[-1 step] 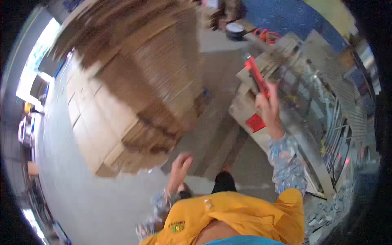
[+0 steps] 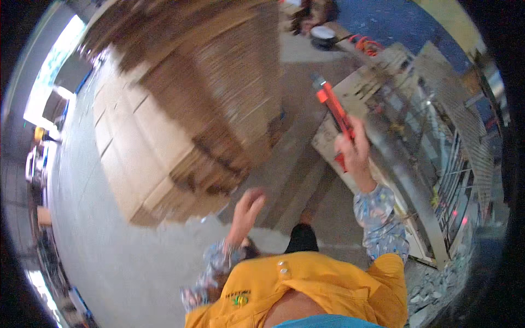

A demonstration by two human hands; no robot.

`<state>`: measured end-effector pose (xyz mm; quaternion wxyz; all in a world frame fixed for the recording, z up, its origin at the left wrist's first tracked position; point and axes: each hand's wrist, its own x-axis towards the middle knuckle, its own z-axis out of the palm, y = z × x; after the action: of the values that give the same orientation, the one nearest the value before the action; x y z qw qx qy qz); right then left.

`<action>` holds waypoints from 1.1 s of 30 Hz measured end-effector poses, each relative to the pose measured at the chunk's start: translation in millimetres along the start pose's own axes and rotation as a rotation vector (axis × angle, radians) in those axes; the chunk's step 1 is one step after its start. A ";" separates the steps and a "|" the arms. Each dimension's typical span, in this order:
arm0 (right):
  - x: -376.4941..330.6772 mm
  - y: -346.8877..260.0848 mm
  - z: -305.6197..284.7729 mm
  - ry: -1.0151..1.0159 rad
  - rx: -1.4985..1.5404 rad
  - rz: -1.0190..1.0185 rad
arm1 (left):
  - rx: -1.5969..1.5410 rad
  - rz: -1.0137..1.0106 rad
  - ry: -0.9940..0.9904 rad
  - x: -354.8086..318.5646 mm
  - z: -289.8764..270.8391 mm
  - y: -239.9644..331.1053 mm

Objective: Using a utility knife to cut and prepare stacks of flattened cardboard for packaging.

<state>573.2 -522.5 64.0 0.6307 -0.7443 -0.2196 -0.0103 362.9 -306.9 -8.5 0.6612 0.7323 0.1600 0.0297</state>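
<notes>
While right hand (image 2: 355,146) grips red tool (image 2: 335,109) right of cardboard stack (image 2: 145,139), left hand (image 2: 246,213) hangs empty; yellow shirt (image 2: 333,276) bears emblem (image 2: 239,300).

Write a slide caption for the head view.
Right hand gripping a red tool, left hand held low near a big stack of cardboard.

Through the head camera I see the bare right hand (image 2: 355,148) gripping a slim red handheld tool (image 2: 335,109), its metallic tip jutting past the fingers. I read the bare left hand (image 2: 245,216) as empty, fingers loosely bent; beyond them, leftward, rises a large brown cardboard stack (image 2: 145,142), motion-blurred.
</notes>
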 end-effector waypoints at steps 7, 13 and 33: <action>-133.6 -87.8 165.7 -0.352 -0.058 -0.108 | -0.838 0.168 -0.089 -29.5 -63.1 67.3; -191.0 -123.5 229.0 -0.516 0.730 0.611 | -1.011 0.078 -0.086 -87.2 -134.4 49.4; -233.8 -113.2 265.0 -0.413 0.798 0.836 | -0.731 -0.069 -0.013 -129.2 -145.4 23.0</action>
<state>254.2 -333.8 47.3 0.7558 -0.4606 -0.0134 0.4653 207.9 -204.5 53.7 0.8810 0.4418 0.1592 0.0580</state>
